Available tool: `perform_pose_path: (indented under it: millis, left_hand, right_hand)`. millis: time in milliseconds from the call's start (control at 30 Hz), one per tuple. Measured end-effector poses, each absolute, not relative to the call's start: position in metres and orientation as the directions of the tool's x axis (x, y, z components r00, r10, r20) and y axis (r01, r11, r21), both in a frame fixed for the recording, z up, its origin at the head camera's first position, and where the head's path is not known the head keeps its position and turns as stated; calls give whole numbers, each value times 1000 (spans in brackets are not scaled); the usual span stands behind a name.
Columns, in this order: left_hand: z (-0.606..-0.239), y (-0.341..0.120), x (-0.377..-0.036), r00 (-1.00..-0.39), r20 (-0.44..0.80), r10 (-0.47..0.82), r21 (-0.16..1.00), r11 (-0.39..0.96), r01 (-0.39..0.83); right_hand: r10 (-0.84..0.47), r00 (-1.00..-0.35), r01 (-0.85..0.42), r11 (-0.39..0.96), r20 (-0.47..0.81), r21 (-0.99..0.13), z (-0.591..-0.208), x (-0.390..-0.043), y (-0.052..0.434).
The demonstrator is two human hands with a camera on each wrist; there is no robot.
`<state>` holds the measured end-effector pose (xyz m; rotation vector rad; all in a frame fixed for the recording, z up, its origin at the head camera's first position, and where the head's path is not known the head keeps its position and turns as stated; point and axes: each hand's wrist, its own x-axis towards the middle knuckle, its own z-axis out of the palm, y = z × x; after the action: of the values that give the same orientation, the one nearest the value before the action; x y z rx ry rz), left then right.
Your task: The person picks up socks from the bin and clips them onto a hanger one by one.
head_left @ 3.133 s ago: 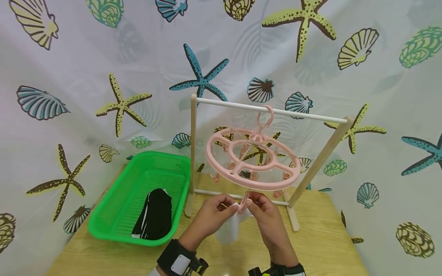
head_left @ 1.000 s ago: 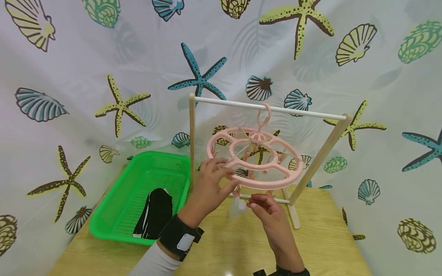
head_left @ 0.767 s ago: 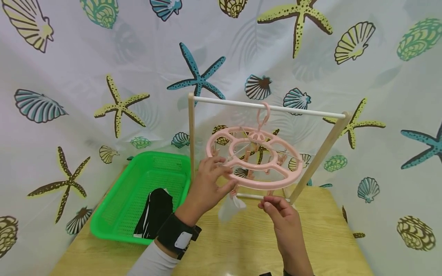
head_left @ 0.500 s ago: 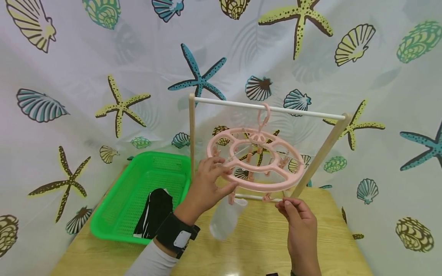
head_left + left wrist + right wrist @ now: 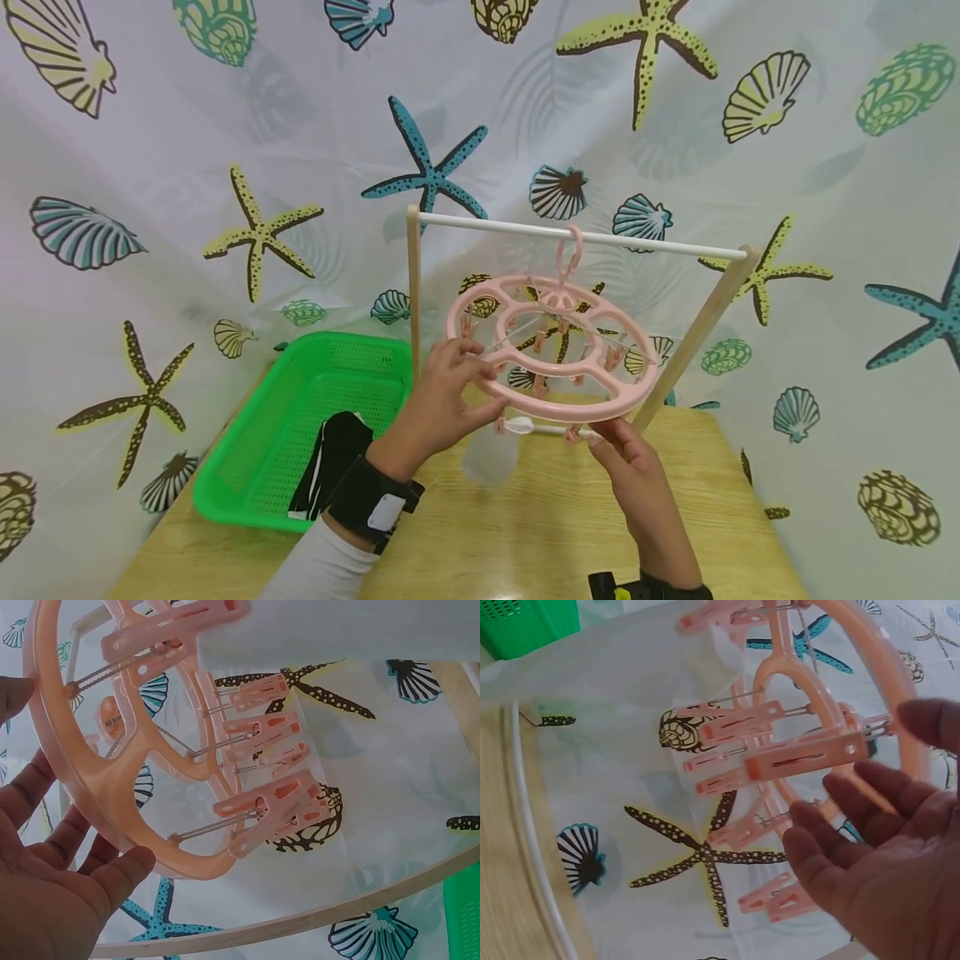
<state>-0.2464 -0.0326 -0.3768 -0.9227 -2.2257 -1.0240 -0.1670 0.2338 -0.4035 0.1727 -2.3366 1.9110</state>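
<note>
A pink round clip hanger (image 5: 558, 411) hangs by its hook from a rack in the head view. My left hand (image 5: 438, 400) holds the near left rim, fingers on top and thumb below. Beneath that rim, a white sock (image 5: 491, 460) hangs from a pink clip; in the left wrist view the clip (image 5: 176, 634) bites its edge. My right hand (image 5: 637, 475) is at the near right rim, beside a bare clip (image 5: 572, 432). In the right wrist view its fingers (image 5: 817, 851) are loosely spread near the ring and hold nothing.
The rack has wooden posts (image 5: 697, 329) and a white top bar (image 5: 495, 226). At left on the wooden table (image 5: 570, 533) stands a green basket (image 5: 225, 504) with a black white-striped garment (image 5: 341, 454) inside. A shell-and-starfish curtain (image 5: 315, 125) lies behind.
Both hands have left the sock and its clip, and the sock now hangs freely. My left hand took the rim. My right hand moved right, then up to the rim.
</note>
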Motion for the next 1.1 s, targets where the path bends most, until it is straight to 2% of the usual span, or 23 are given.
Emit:
perform_pose_path:
  millis: [100,500,767,967,1100]
  left_hand:
    - [-377,-36,-248,-634,677,373,441,483,756]
    - [-375,-41,-252,-627,661,412,432,475,767]
    - [-377,-40,-255,-626,660,414,425,481,767]
    - [-377,-39,-257,-603,680,417,408,468,784]
    - [-379,-39,-257,-614,670,417,423,465,778]
  right_hand:
    - [-77,-977,-208,119,200,-971,-409,-175,233]
    - [-223,-947,-218,-86,232,-972,-417,-183,232]
    - [-213,-959,-180,-47,186,-982,-420,-182,229]
    - [-189,-963,-188,-46,193,-981,-424,-179,225]
    - [-173,-966,-185,-45,190,-982,-426,-177,221]
